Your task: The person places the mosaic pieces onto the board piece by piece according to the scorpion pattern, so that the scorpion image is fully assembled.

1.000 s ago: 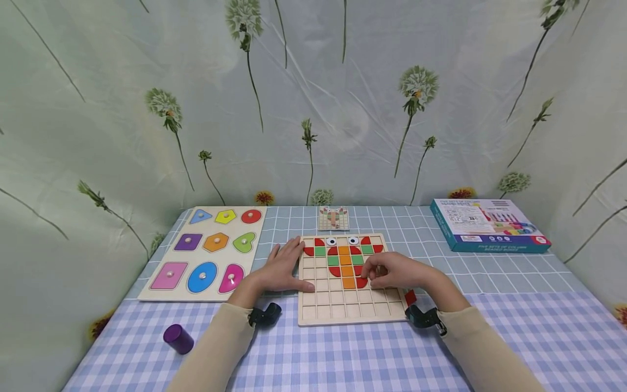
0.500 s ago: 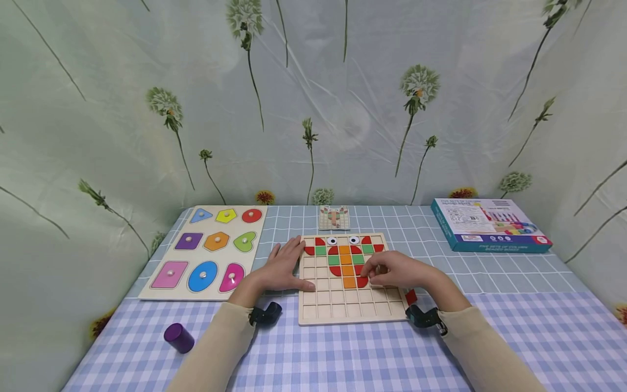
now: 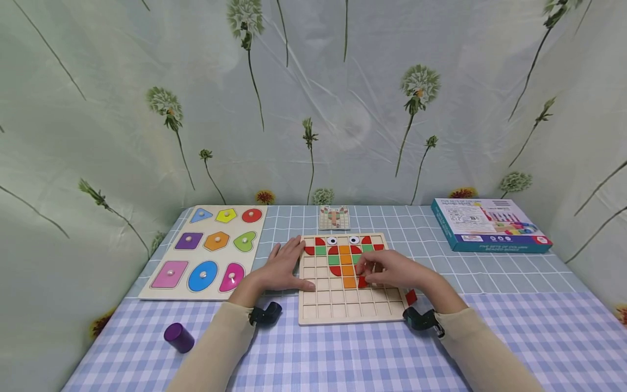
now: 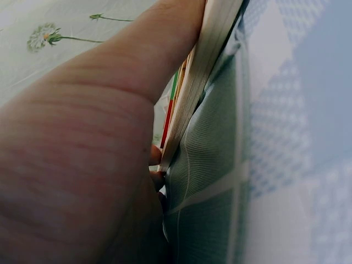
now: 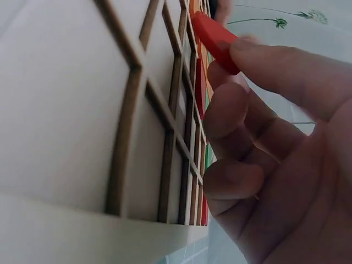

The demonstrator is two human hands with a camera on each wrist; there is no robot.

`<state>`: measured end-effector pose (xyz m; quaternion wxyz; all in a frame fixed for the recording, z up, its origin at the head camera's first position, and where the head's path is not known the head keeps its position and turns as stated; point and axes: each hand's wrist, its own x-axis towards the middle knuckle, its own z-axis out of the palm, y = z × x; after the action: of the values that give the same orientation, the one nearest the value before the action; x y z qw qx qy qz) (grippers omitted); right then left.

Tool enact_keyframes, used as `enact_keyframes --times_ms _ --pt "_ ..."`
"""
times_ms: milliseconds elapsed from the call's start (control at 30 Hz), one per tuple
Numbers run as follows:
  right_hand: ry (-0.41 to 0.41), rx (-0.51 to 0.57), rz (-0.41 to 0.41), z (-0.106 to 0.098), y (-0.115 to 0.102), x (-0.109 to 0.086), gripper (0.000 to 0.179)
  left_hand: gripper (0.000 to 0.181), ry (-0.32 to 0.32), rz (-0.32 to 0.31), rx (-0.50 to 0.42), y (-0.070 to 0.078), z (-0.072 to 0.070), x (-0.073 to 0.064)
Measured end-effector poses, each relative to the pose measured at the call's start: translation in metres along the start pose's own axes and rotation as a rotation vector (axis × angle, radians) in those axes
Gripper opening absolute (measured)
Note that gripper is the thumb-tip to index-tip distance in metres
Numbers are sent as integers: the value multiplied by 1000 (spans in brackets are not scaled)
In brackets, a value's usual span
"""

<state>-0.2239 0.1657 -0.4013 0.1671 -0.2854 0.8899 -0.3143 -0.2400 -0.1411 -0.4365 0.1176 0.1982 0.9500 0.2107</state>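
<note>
My right hand [image 3: 392,269] pinches a red puzzle tile [image 5: 217,44] between thumb and finger. In the right wrist view the tile is tilted up from the grid; in the head view it shows beside the lowest orange tile [image 3: 349,282]. My left hand [image 3: 281,269] rests at the left edge of the wooden grid board [image 3: 338,311], fingers spread and thumb over its surface. Red, green and orange tiles and two eye tiles [image 3: 331,241] form a figure in the upper part of the board. My right hand hides some cells on the right.
A loose red tile [image 3: 411,297] lies by the board's right edge. Behind the board is a small pattern card [image 3: 334,218]. A shape puzzle board [image 3: 206,253] lies left, a purple cylinder [image 3: 178,338] front left, and a flat box [image 3: 490,226] back right.
My right hand has shifted slightly left, and the red tile near its fingertips has changed from lying flat in its cell to being tilted. The left hand stays still.
</note>
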Motion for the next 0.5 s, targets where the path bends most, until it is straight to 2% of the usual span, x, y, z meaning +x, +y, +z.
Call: enact_keyframes --times_ms 167,500 --pt "-36 -1 -55 1 -1 -1 16 117 -3 -1 -3 0 0 0" --pt "-138 68 -30 7 -10 -2 20 117 -3 -2 -7 0 0 0"
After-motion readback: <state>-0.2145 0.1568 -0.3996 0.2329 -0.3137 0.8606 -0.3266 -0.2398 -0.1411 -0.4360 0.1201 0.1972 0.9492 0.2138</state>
